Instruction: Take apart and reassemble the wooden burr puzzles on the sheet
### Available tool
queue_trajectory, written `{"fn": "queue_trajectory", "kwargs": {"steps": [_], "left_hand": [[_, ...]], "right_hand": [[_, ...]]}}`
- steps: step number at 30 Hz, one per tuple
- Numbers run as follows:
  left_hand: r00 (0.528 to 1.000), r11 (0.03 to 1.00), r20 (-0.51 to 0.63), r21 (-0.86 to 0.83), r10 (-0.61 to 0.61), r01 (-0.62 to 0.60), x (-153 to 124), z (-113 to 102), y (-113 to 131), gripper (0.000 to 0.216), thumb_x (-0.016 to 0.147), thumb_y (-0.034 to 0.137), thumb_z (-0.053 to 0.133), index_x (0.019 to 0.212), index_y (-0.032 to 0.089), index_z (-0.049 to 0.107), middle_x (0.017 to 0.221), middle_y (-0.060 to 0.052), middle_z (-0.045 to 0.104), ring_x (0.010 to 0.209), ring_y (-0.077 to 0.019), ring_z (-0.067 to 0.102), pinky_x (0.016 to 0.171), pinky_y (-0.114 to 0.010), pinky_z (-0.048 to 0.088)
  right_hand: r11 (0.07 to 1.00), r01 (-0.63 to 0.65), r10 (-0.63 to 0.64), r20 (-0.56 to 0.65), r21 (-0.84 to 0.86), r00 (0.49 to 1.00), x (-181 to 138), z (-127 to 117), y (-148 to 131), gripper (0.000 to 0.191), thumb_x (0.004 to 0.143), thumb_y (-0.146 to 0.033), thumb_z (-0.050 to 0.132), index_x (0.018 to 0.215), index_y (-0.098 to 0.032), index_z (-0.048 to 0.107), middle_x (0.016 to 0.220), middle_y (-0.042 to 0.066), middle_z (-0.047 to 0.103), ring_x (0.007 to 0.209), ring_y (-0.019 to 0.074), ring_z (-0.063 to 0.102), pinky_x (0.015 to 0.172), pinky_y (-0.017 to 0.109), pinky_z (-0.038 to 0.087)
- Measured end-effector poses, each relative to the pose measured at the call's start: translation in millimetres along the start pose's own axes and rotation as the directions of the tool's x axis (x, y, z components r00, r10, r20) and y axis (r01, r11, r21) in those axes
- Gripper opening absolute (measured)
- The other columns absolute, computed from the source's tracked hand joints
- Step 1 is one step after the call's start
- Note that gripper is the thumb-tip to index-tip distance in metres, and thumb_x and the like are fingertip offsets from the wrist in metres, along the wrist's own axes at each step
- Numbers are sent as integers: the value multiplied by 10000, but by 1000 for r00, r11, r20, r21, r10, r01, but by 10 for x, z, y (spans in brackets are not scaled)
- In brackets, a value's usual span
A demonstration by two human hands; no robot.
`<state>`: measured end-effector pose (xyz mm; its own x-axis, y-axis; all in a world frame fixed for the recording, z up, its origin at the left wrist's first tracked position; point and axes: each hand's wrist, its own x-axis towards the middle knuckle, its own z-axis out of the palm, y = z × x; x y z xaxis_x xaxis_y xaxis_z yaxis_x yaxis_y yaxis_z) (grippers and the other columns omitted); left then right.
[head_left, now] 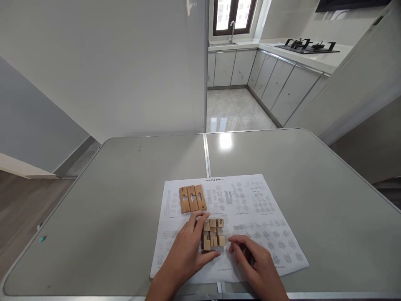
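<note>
Lengthwise, notched blocks (214,241) point forward, left fingers (201,222) spread wide, right fingers (243,240) loosely curled.

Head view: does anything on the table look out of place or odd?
Yes: a small teal bit lies near the left edge of the table, far from the printed sheet and wooden blocks. Tiny reddish specks mark the tabletop's far left. Both are too small to identify.
</note>
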<state>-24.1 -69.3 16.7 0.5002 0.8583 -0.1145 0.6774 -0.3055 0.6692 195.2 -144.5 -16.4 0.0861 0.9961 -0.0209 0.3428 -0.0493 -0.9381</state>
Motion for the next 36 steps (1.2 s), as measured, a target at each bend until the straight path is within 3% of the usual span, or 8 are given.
{"fn": "queue_trajectory", "kwargs": {"steps": [8, 13, 15, 22, 26, 29, 33, 36], "left_hand": [[994, 995, -102, -88, -49, 40, -204, -9, -90, 675, 782, 232, 896, 1368, 318, 572, 1393, -89, 561, 1020, -260, 710, 903, -432, 642], [978, 935, -125, -335, -169, 118, -284, -59, -69, 666, 804, 334, 892, 1394, 322, 584, 1030, -12, 663, 779, -181, 647, 769, -345, 608], [970, 870, -94, -467, -225, 157, -309, -62, -48, 662, 830, 380, 868, 1418, 309, 571, 1001, -10, 668, 762, -172, 643, 738, -324, 593], [953, 647, -4, -735, -304, 203, -357, -19, -4, 691, 859, 396, 843, 1467, 296, 530, 1042, -24, 668, 789, -162, 691, 769, -315, 586], [955, 544, 68, -808, -290, 223, -365, 10, -10, 805, 908, 486, 790, 1596, 314, 408, 1112, -58, 681, 723, -148, 673, 628, -274, 542], [956, 554, 80, -800, -281, 229, -357, 27, -25, 756, 964, 561, 695, 1621, 289, 436, 1138, -81, 687, 715, -144, 644, 617, -273, 525], [957, 640, 109, -722, -269, 262, -338, 47, -20, 652, 1035, 582, 565, 1558, 193, 561, 808, -33, 692, 690, -158, 595, 707, -291, 529], [954, 668, 81, -697, -288, 261, -329, 78, -6, 674, 1030, 598, 559, 1549, 169, 572, 746, -23, 679, 682, -170, 586, 718, -292, 529]], "right_hand": [[981, 98, -79, 113, -168, 990, 15, 32, 30, 370, 1061, -451, 587, 1345, -236, 685, 867, 31, 750, 629, 161, 681, 612, 242, 567], [939, 188, -164, 108, -289, 981, 46, 78, -27, 330, 1047, -487, 609, 1251, -253, 722, 809, 12, 709, 581, 164, 632, 583, 265, 533], [943, 177, -160, 82, -281, 984, 48, 91, -35, 303, 1047, -495, 608, 1181, -255, 736, 798, 8, 705, 575, 164, 623, 578, 268, 519], [992, -76, 73, 37, 101, 997, 0, 40, -89, 322, 997, -527, 675, 1118, -230, 704, 739, 8, 702, 614, 184, 651, 595, 273, 524], [852, -236, 214, 100, 468, 972, -18, 8, -203, 350, 995, -553, 682, 1140, -239, 626, 1005, 72, 768, 654, 185, 691, 555, 276, 508], [768, -262, 214, 150, 585, 965, 4, -5, -256, 347, 1005, -549, 676, 1148, -239, 612, 1198, 115, 749, 651, 168, 684, 528, 273, 491], [746, -266, 171, 211, 611, 962, 31, 22, -247, 347, 1025, -540, 658, 1168, -227, 614, 1176, 127, 749, 668, 173, 676, 539, 281, 495], [713, -281, 171, 229, 642, 958, 25, 84, -241, 395, 1040, -539, 637, 1299, -248, 573, 1108, 113, 753, 656, 184, 674, 534, 290, 495]]}}
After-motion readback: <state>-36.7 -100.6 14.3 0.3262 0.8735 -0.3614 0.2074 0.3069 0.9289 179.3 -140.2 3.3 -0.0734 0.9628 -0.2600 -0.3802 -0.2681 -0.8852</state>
